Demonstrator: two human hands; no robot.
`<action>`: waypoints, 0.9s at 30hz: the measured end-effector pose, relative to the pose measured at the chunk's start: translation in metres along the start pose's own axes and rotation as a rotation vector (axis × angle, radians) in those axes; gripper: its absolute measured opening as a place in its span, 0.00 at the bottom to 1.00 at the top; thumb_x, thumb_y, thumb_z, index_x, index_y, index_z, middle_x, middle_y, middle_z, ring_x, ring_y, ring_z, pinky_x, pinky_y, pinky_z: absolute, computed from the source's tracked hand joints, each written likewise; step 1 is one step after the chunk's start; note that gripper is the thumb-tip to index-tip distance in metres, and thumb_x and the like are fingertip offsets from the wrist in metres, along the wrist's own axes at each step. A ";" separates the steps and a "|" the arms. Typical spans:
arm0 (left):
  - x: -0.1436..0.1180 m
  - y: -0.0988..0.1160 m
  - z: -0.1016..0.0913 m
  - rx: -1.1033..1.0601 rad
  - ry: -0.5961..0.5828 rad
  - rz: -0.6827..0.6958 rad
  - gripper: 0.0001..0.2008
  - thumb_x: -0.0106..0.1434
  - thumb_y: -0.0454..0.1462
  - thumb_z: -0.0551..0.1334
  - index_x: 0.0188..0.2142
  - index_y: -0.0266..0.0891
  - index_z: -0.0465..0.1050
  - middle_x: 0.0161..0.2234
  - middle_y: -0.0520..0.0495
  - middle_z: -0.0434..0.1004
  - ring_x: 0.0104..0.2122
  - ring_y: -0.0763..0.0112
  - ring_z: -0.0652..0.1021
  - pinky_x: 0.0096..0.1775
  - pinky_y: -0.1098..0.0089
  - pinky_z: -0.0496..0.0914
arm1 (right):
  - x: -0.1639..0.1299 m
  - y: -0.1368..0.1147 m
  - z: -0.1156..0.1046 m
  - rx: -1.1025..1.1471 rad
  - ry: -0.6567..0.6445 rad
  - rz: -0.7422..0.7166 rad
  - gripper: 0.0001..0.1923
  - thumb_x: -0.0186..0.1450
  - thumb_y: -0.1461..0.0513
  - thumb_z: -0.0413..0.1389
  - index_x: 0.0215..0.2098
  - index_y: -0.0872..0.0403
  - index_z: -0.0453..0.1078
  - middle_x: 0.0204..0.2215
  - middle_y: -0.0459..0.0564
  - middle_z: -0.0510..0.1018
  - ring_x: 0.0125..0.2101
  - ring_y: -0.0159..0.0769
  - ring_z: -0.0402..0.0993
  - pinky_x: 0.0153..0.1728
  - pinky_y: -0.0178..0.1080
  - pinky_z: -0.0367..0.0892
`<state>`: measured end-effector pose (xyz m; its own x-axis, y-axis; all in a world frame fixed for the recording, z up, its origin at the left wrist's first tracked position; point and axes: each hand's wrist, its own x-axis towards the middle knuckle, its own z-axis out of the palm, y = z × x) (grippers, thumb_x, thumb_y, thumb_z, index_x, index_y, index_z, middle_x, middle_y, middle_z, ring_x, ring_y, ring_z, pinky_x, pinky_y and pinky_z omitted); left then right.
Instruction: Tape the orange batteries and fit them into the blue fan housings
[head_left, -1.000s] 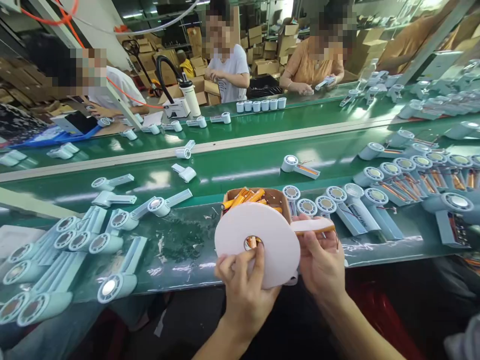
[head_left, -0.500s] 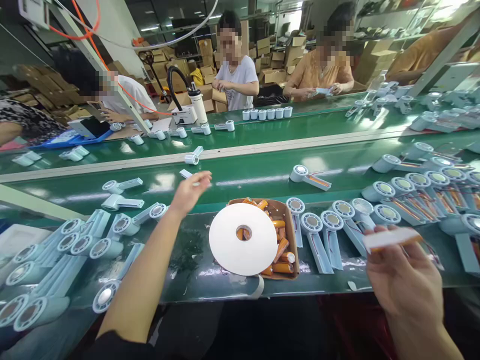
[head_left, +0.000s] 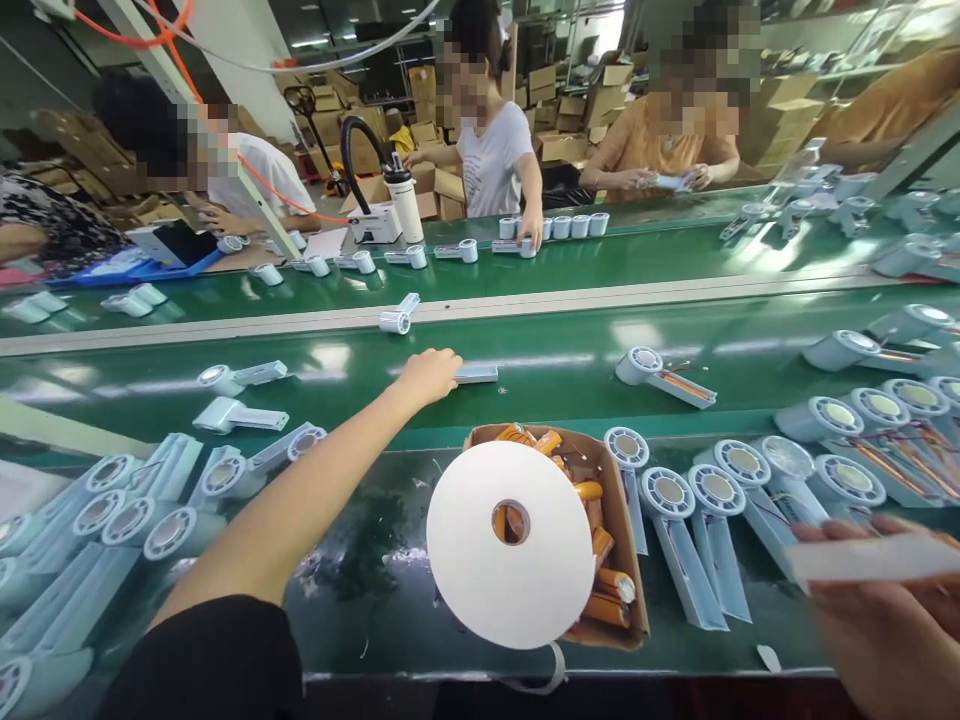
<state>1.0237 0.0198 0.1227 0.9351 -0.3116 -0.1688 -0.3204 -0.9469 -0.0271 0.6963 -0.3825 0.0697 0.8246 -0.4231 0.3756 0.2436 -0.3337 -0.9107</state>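
Observation:
My left hand point(head_left: 429, 374) reaches out over the green belt point(head_left: 540, 345) and closes on a pale blue fan part whose handle point(head_left: 477, 374) sticks out to its right. Low at the right edge, my right hand point(head_left: 885, 620) holds a strip of white tape backed with orange point(head_left: 874, 556). A large white tape roll point(head_left: 510, 542) lies on a brown cardboard box point(head_left: 622, 520) filled with orange cylindrical cells point(head_left: 600, 545), close to me at the bench front.
Several pale blue fan housings lie in rows at the left point(head_left: 112, 510) and right point(head_left: 720, 500) of the box. One fan body with wires point(head_left: 660, 372) rests on the belt. Three other people work across the far belt beside a white dispenser machine point(head_left: 379, 215).
My left hand has gone farther out and to the right, down onto the fan part on the belt. My right hand with the strip has dropped toward the lower right corner.

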 end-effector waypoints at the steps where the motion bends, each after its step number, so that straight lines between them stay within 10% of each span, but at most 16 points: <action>1: 0.000 0.004 0.001 0.026 -0.010 0.072 0.16 0.70 0.35 0.68 0.57 0.41 0.79 0.59 0.38 0.81 0.61 0.48 0.79 0.59 0.51 0.77 | 0.019 -0.021 0.018 0.051 0.145 0.030 0.18 0.73 0.51 0.62 0.59 0.21 0.77 0.51 0.46 0.89 0.50 0.51 0.88 0.51 0.56 0.87; 6: 0.000 0.015 0.002 0.091 0.005 0.397 0.18 0.71 0.29 0.61 0.57 0.46 0.79 0.60 0.41 0.81 0.64 0.55 0.75 0.57 0.60 0.77 | 0.099 -0.093 0.119 0.452 -0.140 -0.163 0.31 0.64 0.57 0.76 0.60 0.23 0.76 0.41 0.43 0.90 0.43 0.44 0.90 0.41 0.49 0.89; 13: 0.017 0.040 0.008 0.115 -0.032 0.564 0.18 0.65 0.26 0.63 0.47 0.47 0.85 0.56 0.43 0.85 0.64 0.51 0.75 0.58 0.57 0.76 | 0.167 -0.047 0.227 0.238 -0.602 -0.045 0.27 0.60 0.60 0.73 0.56 0.47 0.77 0.42 0.46 0.90 0.42 0.40 0.89 0.49 0.46 0.83; 20: 0.032 0.062 0.001 0.012 -0.098 0.455 0.07 0.63 0.33 0.68 0.36 0.46 0.87 0.41 0.41 0.87 0.54 0.48 0.82 0.56 0.55 0.76 | 0.192 -0.015 0.246 -0.225 -0.718 -0.069 0.24 0.62 0.63 0.71 0.56 0.49 0.78 0.35 0.43 0.88 0.36 0.36 0.85 0.46 0.41 0.78; 27: 0.038 0.058 -0.008 -0.201 -0.084 0.340 0.12 0.75 0.44 0.65 0.51 0.42 0.82 0.48 0.45 0.86 0.48 0.61 0.83 0.54 0.57 0.77 | 0.193 -0.015 0.253 -0.765 -0.888 -0.241 0.21 0.73 0.60 0.65 0.62 0.50 0.74 0.38 0.47 0.88 0.39 0.37 0.84 0.43 0.36 0.72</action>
<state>1.0417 -0.0476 0.1225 0.7627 -0.6098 -0.2153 -0.5654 -0.7904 0.2357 0.9807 -0.2457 0.1125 0.9373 0.3486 -0.0020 0.3215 -0.8666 -0.3817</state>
